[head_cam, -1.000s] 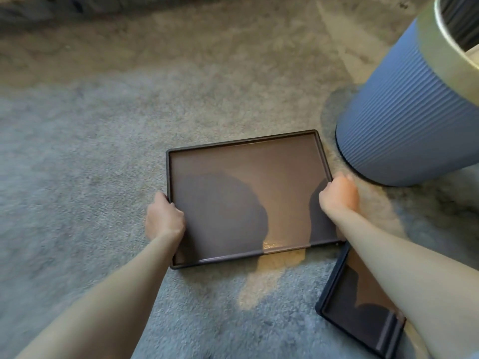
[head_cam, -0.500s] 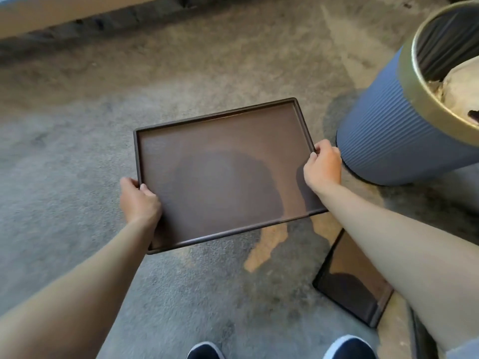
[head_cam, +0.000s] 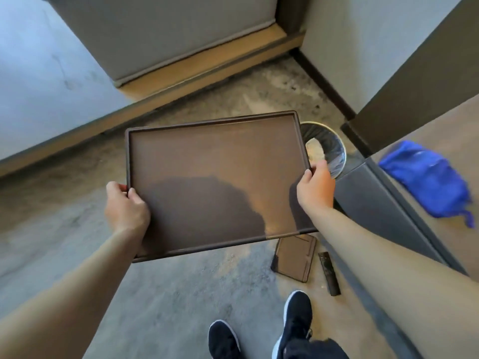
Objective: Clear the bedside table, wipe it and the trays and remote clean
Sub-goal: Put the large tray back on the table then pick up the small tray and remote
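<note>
Above the carpet, left hand (head_cam: 126,209) and right hand (head_cam: 315,187) grasp the large brown rectangular tray (head_cam: 215,182) level, likely bound for the tabletop (head_cam: 440,182).

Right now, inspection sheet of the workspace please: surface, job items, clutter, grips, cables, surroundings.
Surface: bedside table top, a blue cloth lies on it.
Job's things: big tray held in the air, nothing on it; small tray and remote lie on the carpet beside the table.
Clutter: nothing seen.
Grips: left hand and right hand each clasp a side edge of the big tray.
Cables: nothing seen.
Surroundings: lined bin beyond the tray; the person's shoes below.
</note>
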